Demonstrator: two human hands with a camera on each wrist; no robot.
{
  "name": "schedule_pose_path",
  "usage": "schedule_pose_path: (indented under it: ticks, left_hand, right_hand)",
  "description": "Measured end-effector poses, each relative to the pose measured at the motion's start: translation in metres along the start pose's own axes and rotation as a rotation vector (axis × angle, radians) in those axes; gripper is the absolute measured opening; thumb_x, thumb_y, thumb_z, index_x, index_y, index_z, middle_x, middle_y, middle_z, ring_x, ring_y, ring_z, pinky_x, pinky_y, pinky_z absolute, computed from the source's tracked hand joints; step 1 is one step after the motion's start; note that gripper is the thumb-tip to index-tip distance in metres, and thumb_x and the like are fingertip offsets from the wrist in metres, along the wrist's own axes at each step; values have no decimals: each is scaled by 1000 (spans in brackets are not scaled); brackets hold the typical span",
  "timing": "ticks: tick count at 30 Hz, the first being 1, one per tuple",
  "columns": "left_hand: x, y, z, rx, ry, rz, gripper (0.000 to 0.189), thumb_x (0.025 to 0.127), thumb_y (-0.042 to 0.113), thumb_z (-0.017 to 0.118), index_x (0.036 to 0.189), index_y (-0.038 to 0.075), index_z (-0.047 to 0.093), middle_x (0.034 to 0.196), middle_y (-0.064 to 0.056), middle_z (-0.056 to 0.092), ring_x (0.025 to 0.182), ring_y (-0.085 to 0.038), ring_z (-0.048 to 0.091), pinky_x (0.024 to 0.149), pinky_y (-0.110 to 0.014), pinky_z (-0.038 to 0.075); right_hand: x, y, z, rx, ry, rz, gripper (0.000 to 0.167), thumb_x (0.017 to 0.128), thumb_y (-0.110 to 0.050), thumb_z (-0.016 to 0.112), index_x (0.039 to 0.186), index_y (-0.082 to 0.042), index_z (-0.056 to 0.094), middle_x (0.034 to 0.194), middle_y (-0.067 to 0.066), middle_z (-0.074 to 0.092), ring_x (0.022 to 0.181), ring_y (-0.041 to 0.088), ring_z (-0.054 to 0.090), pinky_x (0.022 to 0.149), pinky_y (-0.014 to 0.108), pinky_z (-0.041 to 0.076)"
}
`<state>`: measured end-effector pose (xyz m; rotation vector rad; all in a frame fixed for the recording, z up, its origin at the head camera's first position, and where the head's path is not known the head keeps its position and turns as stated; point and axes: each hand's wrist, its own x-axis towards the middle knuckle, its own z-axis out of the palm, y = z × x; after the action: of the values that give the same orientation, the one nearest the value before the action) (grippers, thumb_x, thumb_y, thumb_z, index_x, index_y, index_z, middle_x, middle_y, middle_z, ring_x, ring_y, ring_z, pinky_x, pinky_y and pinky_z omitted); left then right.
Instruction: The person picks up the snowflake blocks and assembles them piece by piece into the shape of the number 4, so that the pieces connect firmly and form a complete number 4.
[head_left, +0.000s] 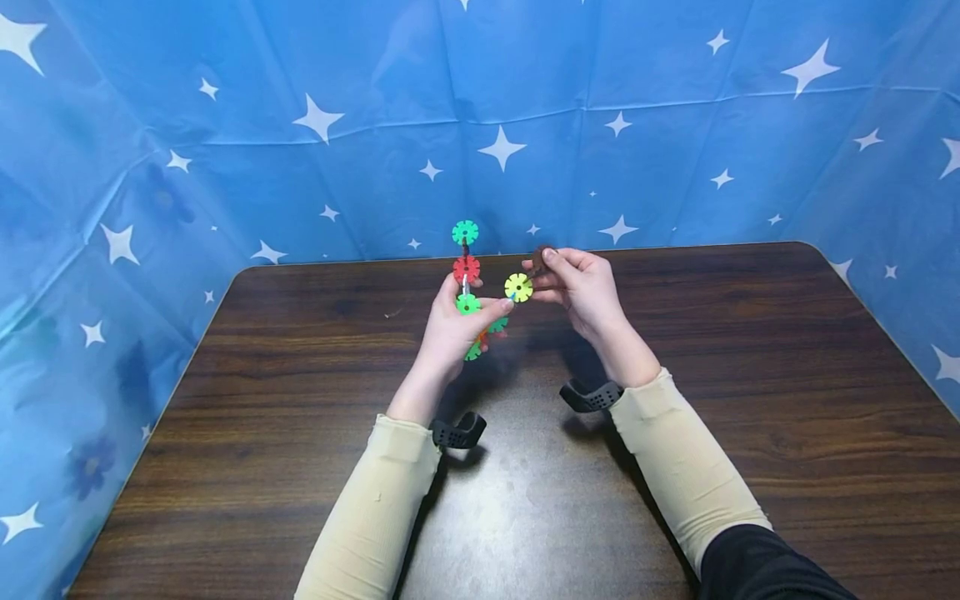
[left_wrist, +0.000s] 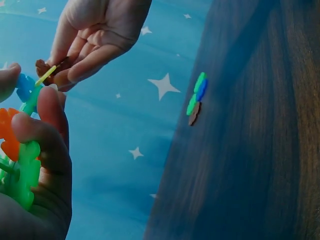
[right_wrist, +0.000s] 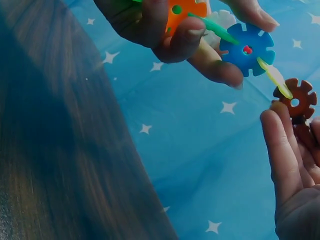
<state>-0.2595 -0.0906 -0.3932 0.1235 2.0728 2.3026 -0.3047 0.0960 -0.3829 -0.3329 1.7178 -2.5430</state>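
My left hand (head_left: 448, 329) grips a branching build of notched plastic discs. A green disc (head_left: 465, 232) tops it, with a red disc (head_left: 467, 268) below. In the right wrist view, an orange disc (right_wrist: 186, 11) and a blue disc (right_wrist: 247, 49) show near the left fingers. A yellow disc (head_left: 518, 287) bridges the blue disc and a brown disc (right_wrist: 301, 97), slotted edge-on. My right hand (head_left: 588, 292) pinches brown discs beside the yellow one, thumb on top in the head view. The left fingers partly hide the build's lower part.
Both hands are above the dark wood table (head_left: 300, 375), near its far edge. Behind it hangs a blue curtain with white stars (head_left: 390, 183). A small cluster of green, blue and brown discs (left_wrist: 197, 97) appears by the table edge in the left wrist view.
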Motion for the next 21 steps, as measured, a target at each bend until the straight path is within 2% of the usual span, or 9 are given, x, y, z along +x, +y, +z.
schedule_pose_path:
  ticks: [6, 12, 15, 19, 21]
  left_hand:
    - [0, 0, 0, 6, -7, 18, 46, 84, 12, 77, 115, 11, 44, 96, -17, 71, 63, -23, 69, 41, -25, 42]
    - [0, 1, 2, 8, -32, 14, 47, 84, 8, 76, 119, 9, 44, 97, -18, 71, 63, -22, 69, 40, -24, 41]
    - [-1, 1, 3, 12, -31, 16, 47, 84, 8, 76, 118, 9, 43, 95, -18, 71, 61, -21, 69, 39, -25, 41]
    - [-1, 1, 4, 9, -23, 22, 47, 84, 8, 76, 118, 9, 43, 95, -18, 71, 61, -23, 69, 38, -25, 41]
    - [-1, 2, 3, 10, -22, 25, 47, 84, 8, 76, 118, 8, 43, 95, -18, 71, 61, -23, 69, 38, -24, 40]
  right_hand:
    - [0, 0, -2, -99, -11, -16, 22, 99, -13, 56, 94, 6, 65, 87, 9, 73, 72, 18, 71, 68, 38, 56]
    - [0, -1, 0, -195, 7, -48, 26, 101, -17, 53, 87, 3, 60, 85, 9, 72, 73, 17, 71, 68, 36, 57]
    - [0, -1, 0, -279, 23, -98, 30, 102, -21, 51, 82, 1, 58, 85, 10, 72, 72, 16, 71, 64, 33, 57]
    - [0, 1, -1, -383, 31, -170, 36, 103, -24, 50, 82, 4, 57, 78, 12, 70, 64, 16, 69, 60, 37, 57]
    - [-1, 2, -1, -396, 28, -187, 36, 103, -23, 49, 82, 5, 57, 73, 12, 68, 59, 17, 67, 58, 37, 57]
